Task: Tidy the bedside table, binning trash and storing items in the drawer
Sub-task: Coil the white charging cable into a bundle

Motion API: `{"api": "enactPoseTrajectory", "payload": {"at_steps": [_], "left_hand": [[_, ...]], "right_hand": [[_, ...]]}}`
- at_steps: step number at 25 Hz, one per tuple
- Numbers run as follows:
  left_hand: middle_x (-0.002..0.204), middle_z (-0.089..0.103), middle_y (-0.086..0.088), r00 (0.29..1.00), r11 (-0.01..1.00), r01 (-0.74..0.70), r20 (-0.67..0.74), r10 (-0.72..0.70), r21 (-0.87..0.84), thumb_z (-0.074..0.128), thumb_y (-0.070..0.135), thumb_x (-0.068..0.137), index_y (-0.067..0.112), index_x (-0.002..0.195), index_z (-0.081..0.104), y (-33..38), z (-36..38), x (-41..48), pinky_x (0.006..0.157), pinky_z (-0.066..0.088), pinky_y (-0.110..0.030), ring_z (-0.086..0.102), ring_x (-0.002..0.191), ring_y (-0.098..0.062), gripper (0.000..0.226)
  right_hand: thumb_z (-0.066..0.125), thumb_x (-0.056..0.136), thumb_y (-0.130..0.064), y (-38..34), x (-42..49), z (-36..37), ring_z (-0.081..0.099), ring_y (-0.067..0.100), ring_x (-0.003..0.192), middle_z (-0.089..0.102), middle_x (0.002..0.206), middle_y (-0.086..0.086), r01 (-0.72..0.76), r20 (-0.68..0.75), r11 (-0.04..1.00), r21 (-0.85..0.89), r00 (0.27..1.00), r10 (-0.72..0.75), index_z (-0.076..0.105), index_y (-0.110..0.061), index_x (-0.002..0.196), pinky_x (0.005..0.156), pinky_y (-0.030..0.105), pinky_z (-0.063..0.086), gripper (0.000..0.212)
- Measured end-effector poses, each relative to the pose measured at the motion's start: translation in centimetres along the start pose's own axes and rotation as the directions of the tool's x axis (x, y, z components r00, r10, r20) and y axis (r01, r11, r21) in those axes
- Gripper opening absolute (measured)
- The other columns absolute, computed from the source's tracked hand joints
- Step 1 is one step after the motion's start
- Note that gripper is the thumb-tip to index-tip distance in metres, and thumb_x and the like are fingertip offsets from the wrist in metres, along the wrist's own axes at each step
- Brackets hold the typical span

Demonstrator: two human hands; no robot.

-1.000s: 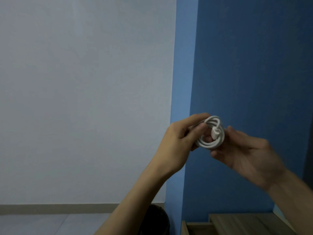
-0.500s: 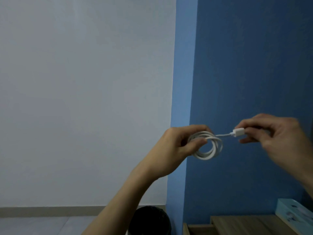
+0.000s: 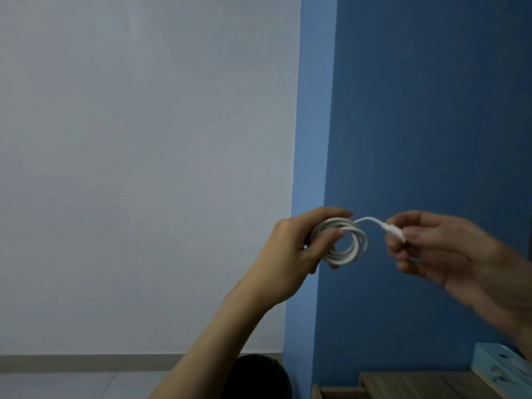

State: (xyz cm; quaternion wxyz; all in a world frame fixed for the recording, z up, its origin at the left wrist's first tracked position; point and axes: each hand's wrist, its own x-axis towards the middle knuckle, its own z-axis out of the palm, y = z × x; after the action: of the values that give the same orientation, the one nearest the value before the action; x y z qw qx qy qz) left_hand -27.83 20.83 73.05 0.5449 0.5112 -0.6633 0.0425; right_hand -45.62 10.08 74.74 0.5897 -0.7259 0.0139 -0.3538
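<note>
We are raising both bare forearms in front of us, the hands meeting at about the same height. Our left hand (image 3: 293, 249) is curling its fingers and thumb closed around a white cable coil (image 3: 349, 243), the forearm slanting up from the lower middle. Our right hand (image 3: 440, 251), slightly blurred, is pinching the cable's plug end (image 3: 393, 230) between thumb and fingertips, palm turned toward us, its wrist running off the right edge. The two hands are staying just apart.

I'm gripping a smooth, slightly glossy white plastic cable (image 3: 349, 249); below me the table (image 3: 431, 385) is showing matt, grained wood, and the walls (image 3: 431, 110) are looking flat matt.
</note>
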Motion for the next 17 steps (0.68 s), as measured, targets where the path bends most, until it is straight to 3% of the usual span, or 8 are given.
{"api": "enactPoseTrajectory", "payload": {"at_steps": [2, 6, 11, 17], "left_hand": [[0.064, 0.057, 0.01, 1.0, 1.0, -0.009, 0.011, 0.009, 0.013, 0.053, 0.015, 0.094, 0.017, 0.108, 0.064, 0.2, 0.0, 0.0, 0.051, 0.039, -0.012, 0.054, 0.046, -0.003, 0.018], [0.062, 0.056, 0.009, 0.998, 1.0, 0.011, 0.057, -0.01, -0.011, 0.052, 0.014, 0.094, 0.011, 0.101, 0.062, 0.4, 0.2, -0.1, 0.051, 0.037, -0.007, 0.055, 0.047, -0.003, 0.012], [0.061, 0.05, 0.0, 0.968, 0.961, 0.174, 0.218, -0.127, -0.213, 0.051, 0.008, 0.094, 0.006, 0.095, 0.056, 0.9, 1.0, -0.7, 0.042, 0.035, -0.007, 0.049, 0.043, -0.002, 0.006], [0.061, 0.048, -0.002, 0.96, 0.97, 0.201, 0.223, -0.168, -0.135, 0.047, 0.015, 0.097, -0.001, 0.09, 0.052, 0.5, 1.4, -0.4, 0.043, 0.035, -0.012, 0.046, 0.045, -0.003, 0.019]], "right_hand": [[0.081, 0.04, -0.024, 0.0, 0.1, 0.1, 0.051, 0.008, 0.052, 0.053, 0.06, 0.002, -0.081, 0.044, 0.983, 0.167, 0.996, 0.075, 0.074, -0.014, 0.08, 0.044, 0.018, 0.047, 0.042], [0.068, 0.045, -0.014, 0.1, 0.9, 0.1, 0.044, 0.011, 0.047, 0.047, 0.057, 0.0, -0.071, -0.093, 0.859, 0.507, 0.986, 0.137, 0.071, -0.005, 0.069, 0.039, 0.015, 0.041, 0.026], [0.07, 0.041, -0.011, 0.9, 1.7, 0.8, 0.051, 0.01, 0.048, 0.054, 0.058, 0.003, 0.009, -0.222, 0.803, 0.596, 0.963, 0.154, 0.068, -0.003, 0.063, 0.041, 0.014, 0.044, 0.023], [0.067, 0.044, -0.015, 0.4, 1.4, 0.4, 0.056, 0.011, 0.054, 0.058, 0.063, 0.004, 0.086, -0.278, 0.791, 0.606, 0.954, 0.11, 0.065, -0.002, 0.072, 0.046, 0.015, 0.047, 0.03]]}}
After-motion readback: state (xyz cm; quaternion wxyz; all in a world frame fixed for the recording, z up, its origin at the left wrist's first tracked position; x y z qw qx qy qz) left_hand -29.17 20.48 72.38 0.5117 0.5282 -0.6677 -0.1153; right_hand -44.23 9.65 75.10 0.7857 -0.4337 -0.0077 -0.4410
